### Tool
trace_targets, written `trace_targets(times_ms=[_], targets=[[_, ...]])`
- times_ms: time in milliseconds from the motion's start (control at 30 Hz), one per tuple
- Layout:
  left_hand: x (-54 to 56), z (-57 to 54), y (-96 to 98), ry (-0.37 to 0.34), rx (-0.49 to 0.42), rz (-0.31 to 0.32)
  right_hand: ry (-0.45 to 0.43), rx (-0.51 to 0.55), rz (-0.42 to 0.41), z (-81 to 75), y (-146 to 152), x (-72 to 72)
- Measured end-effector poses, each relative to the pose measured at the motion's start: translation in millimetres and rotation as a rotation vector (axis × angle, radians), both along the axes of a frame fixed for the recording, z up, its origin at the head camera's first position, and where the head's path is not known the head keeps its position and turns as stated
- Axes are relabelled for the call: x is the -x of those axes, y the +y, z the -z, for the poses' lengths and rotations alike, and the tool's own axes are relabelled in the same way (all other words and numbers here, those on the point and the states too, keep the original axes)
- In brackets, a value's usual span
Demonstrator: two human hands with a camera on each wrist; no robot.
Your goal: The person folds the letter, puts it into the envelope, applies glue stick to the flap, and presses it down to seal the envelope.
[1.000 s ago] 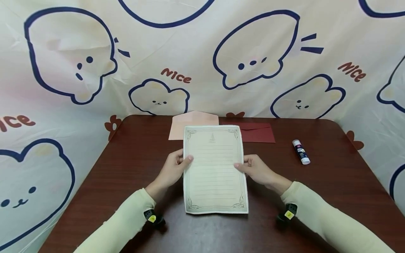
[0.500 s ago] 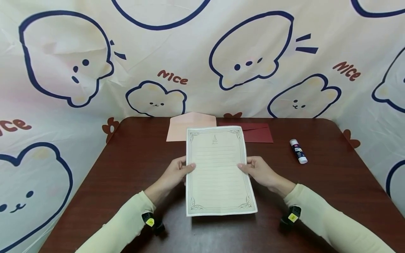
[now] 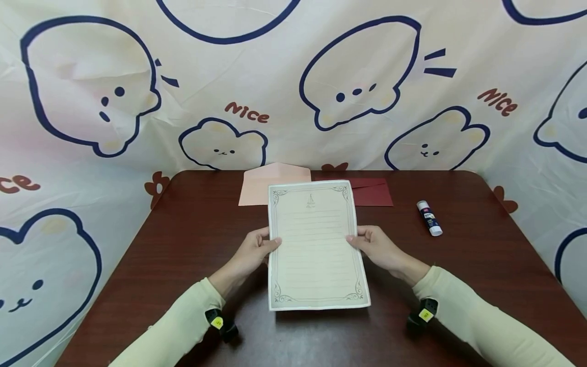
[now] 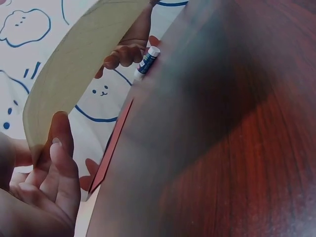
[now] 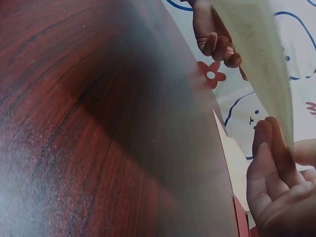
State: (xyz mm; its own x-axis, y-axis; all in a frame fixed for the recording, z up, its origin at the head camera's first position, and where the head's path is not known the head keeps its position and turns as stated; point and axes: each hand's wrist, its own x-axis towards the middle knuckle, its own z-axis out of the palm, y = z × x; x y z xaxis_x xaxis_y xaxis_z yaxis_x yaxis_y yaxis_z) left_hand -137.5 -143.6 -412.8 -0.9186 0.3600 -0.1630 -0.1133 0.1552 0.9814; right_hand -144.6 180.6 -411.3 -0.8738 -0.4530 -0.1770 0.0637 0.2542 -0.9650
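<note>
A sheet of lined letter paper (image 3: 316, 255) with ornate corners and a small emblem at its top is held up over the table, its face toward the head camera. My left hand (image 3: 249, 252) pinches its left edge, thumb on the front and fingers behind. At the opposite edge my right hand (image 3: 378, 247) pinches it the same way. Both wrist views show the paper's back, slightly bowed, with the left hand's fingers (image 4: 61, 158) and the right hand's fingers (image 5: 266, 158) supporting it from behind. The paper is raised off the tabletop and casts a shadow there.
Behind the paper lie a pale pink envelope (image 3: 257, 188) with its flap up and a dark red envelope (image 3: 376, 193), both partly covered by it. A glue stick (image 3: 429, 218) lies on the right of the brown table (image 3: 183, 229). A cartoon-printed curtain (image 3: 284, 137) surrounds the table.
Over the last second both hands shift the paper slightly right in view and tilt it, its lower edge now more to the right. The head view has turned a little rightward.
</note>
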Motion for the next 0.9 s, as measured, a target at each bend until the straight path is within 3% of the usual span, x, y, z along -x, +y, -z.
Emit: trace_targets(times_ms=[167, 433, 567, 800, 900], targets=[[2.5, -0.1, 0.1, -0.047, -0.034, -0.014, -0.046, 0.060, -0.009, 2.0, 4.3, 4.4], [3.4, -2.7, 0.0, -0.154, -0.218, -0.008, -0.183, 0.239, -0.003, 2.0, 9.8, 9.2], [2.6, -3.2, -1.2, -0.157, -0.255, -0.003, -0.244, 0.281, 0.028, -0.5, 12.2, 9.3], [1.9, -4.0, -6.0, -0.122, -0.288, 0.099, -0.245, 0.284, 0.009, -9.0, 16.1, 10.8], [1.6, -4.7, -9.4, -0.113, -0.258, 0.141, -0.215, 0.237, -0.013, -11.3, 15.9, 12.4]])
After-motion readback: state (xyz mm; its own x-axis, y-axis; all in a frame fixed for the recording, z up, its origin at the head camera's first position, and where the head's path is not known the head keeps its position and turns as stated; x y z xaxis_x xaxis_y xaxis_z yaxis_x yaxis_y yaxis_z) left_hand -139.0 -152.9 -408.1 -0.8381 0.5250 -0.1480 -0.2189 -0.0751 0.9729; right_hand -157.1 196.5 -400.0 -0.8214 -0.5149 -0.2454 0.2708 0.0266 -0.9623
